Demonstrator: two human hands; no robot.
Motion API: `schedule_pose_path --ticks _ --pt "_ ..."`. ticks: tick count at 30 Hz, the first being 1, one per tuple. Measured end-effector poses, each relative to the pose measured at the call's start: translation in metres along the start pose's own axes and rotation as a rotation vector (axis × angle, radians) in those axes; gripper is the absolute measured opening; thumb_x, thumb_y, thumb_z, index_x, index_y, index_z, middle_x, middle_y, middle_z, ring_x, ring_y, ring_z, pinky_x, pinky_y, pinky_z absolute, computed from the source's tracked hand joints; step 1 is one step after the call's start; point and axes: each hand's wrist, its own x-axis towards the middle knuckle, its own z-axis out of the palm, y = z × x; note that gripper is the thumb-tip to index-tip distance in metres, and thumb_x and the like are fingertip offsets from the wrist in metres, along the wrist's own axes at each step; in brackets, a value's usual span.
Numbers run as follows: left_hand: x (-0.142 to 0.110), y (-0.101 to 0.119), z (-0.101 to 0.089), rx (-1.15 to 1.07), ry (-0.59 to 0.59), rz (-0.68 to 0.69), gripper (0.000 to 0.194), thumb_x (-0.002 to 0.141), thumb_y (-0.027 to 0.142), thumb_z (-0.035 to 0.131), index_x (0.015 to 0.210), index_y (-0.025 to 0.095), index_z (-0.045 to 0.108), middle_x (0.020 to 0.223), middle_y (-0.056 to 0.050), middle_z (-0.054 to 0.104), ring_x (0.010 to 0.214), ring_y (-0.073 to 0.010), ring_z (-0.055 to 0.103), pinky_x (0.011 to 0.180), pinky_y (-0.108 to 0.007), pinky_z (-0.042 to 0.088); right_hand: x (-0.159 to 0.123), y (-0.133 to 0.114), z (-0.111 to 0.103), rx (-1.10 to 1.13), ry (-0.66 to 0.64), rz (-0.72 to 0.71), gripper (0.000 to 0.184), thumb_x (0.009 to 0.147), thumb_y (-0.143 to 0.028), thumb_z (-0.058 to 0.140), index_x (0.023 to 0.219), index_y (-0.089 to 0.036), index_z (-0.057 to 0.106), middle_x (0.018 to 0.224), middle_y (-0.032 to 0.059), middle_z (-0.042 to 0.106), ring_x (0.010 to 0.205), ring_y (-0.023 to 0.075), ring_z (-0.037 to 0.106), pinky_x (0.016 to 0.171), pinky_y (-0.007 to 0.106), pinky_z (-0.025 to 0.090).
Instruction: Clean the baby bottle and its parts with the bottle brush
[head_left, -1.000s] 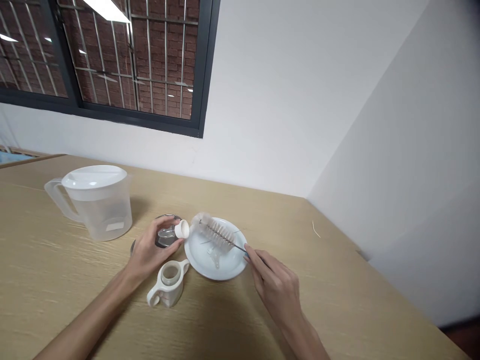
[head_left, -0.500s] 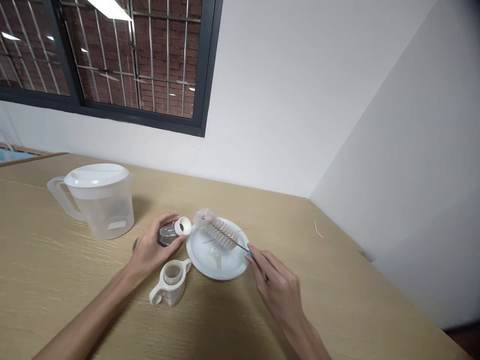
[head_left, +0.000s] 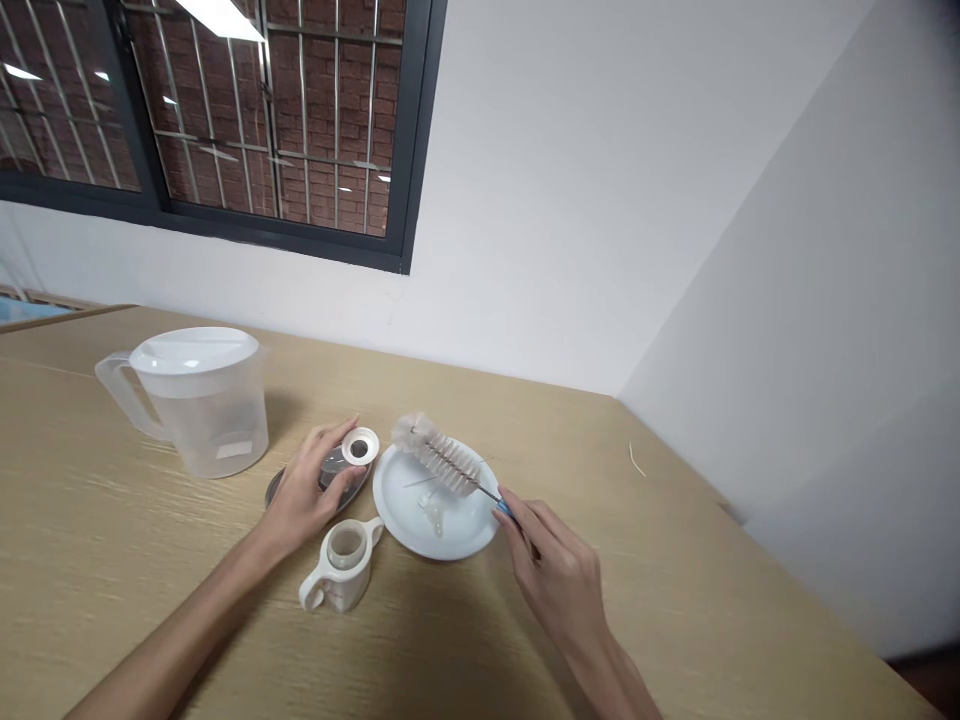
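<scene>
My left hand [head_left: 304, 487] grips a white ring-shaped bottle collar [head_left: 360, 446] between thumb and fingers, its round opening turned toward me. Beneath that hand lies a shiny dark oval tray [head_left: 274, 488], partly covered by it. In my right hand [head_left: 555, 565] is a bottle brush [head_left: 446, 462], held by its blue handle. Its pale bristles slant up-left above a white plate [head_left: 469, 535]. A small translucent piece, looking like a bottle teat [head_left: 433, 514], lies on the plate. Nearest my left wrist stands a white two-handled cup [head_left: 343, 575] with a clear rim inside.
A translucent lidded pitcher [head_left: 217, 410] stands at the left rear of the wooden table [head_left: 570, 440]. A thin pale strip [head_left: 636, 459] lies to the right. Behind the table are a white wall and a barred window [head_left: 270, 120].
My left hand has turned the collar so its opening faces me more, shifting it slightly up and left. The brush has moved only slightly.
</scene>
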Motion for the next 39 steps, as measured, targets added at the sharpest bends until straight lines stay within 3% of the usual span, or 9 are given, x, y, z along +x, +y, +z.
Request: schedule_pose_path --ticks 16,20,24,28,39 --pt "0.000 -0.004 0.001 0.014 -0.032 -0.096 0.042 0.093 0.035 0.056 0.134 0.029 0.053 0.121 -0.008 0.054 0.118 -0.0273 0.056 0.105 -0.046 0.045 0.000 -0.001 0.001 0.019 -0.007 0.005 0.024 0.097 -0.020 0.057 0.117 -0.018 0.069 0.084 0.0041 0.071 0.067 0.0102 0.066 0.060 0.020 0.046" --pt "0.001 -0.009 0.005 -0.077 -0.016 -0.079 0.039 0.092 0.035 0.059 0.129 0.027 0.051 0.126 -0.009 0.057 0.120 -0.0272 0.056 0.105 -0.047 0.045 -0.001 0.000 0.001 0.012 -0.014 0.003 0.024 0.097 -0.020 0.057 0.118 -0.017 0.069 0.082 0.0032 0.070 0.065 0.0095 0.064 0.060 0.020 0.045" --pt "0.001 -0.014 0.009 -0.197 -0.012 -0.148 0.045 0.087 0.038 0.066 0.127 0.024 0.052 0.126 -0.010 0.061 0.117 -0.0278 0.060 0.104 -0.048 0.048 -0.002 0.001 0.002 0.013 -0.020 0.010 0.024 0.097 -0.020 0.058 0.119 -0.017 0.068 0.082 0.0020 0.069 0.063 0.0088 0.061 0.060 0.020 0.043" --pt "0.000 -0.009 0.009 -0.214 -0.036 -0.226 0.048 0.083 0.042 0.070 0.125 0.025 0.054 0.125 -0.010 0.066 0.116 -0.0288 0.063 0.103 -0.048 0.049 -0.004 0.000 0.003 0.017 -0.013 0.037 0.022 0.096 -0.022 0.060 0.117 -0.018 0.068 0.081 0.0008 0.068 0.061 0.0088 0.059 0.058 0.022 0.042" --pt "0.001 0.007 0.003 -0.188 -0.061 -0.237 0.047 0.080 0.046 0.074 0.120 0.026 0.059 0.123 -0.006 0.068 0.111 -0.0255 0.066 0.101 -0.043 0.050 -0.002 -0.003 0.002 0.051 0.007 0.036 0.021 0.094 -0.020 0.063 0.115 -0.019 0.068 0.082 0.0010 0.068 0.063 0.0104 0.060 0.059 0.023 0.044"
